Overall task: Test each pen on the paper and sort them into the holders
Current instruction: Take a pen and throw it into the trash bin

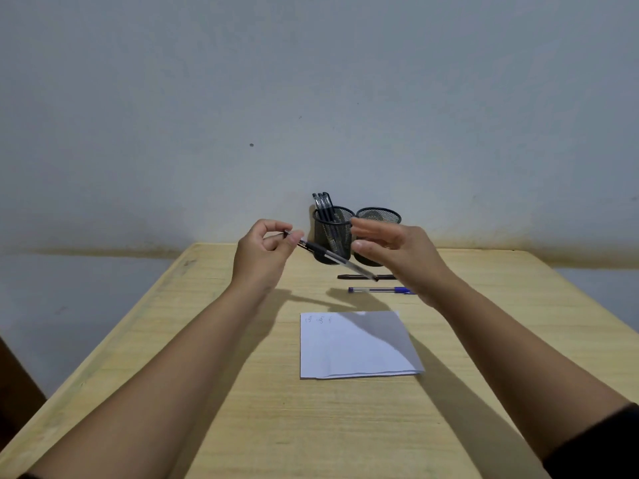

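My left hand (262, 252) pinches the upper end of a clear black-ink pen (332, 255), which slants down to the right above the table. My right hand (397, 254) hovers beside it with fingers straight and relaxed, holding nothing. Behind the hands stand two black mesh holders: the left holder (340, 219) has three dark pens in it, while the right holder (378, 215) shows no pens above its rim. A black pen (356, 277) and a blue pen (378, 290) lie on the table. A white paper (356, 347) with small scribbles near its top left lies nearer to me.
The light wooden table (242, 392) runs back to a pale wall. Its left edge slants away at the left, with a dark floor area below it. Shadows of my arms fall across the paper and tabletop.
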A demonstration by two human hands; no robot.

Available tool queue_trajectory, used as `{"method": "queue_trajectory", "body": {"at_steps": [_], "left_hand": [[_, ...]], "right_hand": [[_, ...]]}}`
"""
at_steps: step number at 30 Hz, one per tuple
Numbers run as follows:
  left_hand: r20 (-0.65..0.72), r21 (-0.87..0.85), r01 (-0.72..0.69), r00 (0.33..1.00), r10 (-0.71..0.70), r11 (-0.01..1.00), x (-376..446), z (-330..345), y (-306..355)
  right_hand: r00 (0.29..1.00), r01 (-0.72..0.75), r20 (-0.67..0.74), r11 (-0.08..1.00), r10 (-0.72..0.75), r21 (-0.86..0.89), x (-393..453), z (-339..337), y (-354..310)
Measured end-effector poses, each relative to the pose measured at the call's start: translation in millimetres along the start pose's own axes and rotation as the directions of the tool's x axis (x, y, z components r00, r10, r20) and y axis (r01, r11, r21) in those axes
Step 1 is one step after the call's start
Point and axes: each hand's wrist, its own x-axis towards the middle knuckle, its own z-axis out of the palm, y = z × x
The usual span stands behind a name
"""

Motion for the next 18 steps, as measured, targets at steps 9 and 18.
{"method": "queue_trajectory", "body": {"at_steps": [9, 18], "left_hand": [[0.077, 0.009, -0.02, 0.997, 0.02, 1.0, -3.4, 22.4, 19.1], [0.322, 0.718, -0.292, 0.944, 0.07, 0.632, 9.3, 47.4, 20.1]], "right_hand": [[0.994, 0.022, -0.109, 1.0, -0.022, -0.001, 0.1, 30.1, -6.2], [0.934, -0.15, -0.348, 0.974, 0.083, -0.169, -2.2, 4.5, -1.2]]}}
